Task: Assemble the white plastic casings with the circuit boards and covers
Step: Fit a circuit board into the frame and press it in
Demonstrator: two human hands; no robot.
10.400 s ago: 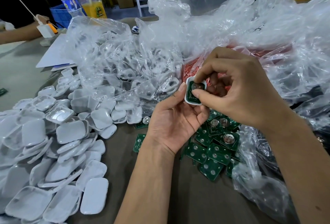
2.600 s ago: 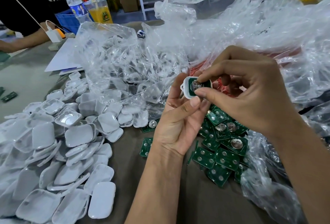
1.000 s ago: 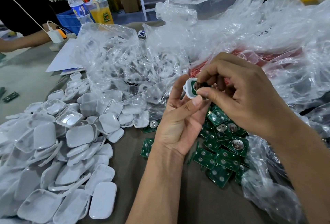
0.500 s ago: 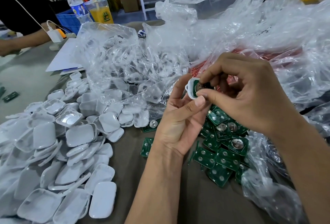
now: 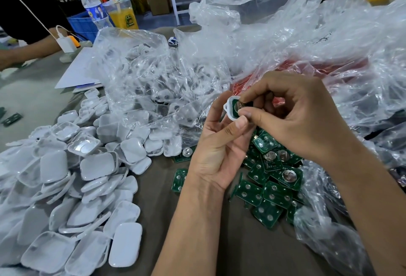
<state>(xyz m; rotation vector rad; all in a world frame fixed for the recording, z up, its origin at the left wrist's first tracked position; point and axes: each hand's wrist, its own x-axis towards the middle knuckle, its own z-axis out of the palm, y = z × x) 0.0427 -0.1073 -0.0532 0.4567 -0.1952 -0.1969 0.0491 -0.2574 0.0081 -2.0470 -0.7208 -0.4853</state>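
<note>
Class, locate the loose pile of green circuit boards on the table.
The green circuit boards lie right of centre in the head view, beneath the right hand, against the clear plastic bag.

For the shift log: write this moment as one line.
left hand holds white casing | right hand presses circuit board in | cover not on

A water bottle (image 5: 93, 7) is standing beside an orange drink cup (image 5: 122, 13) at the far edge, a white charger (image 5: 65, 43) is lying near sheets of paper (image 5: 79, 71), and a blue crate (image 5: 82, 25) is sitting behind.
</note>
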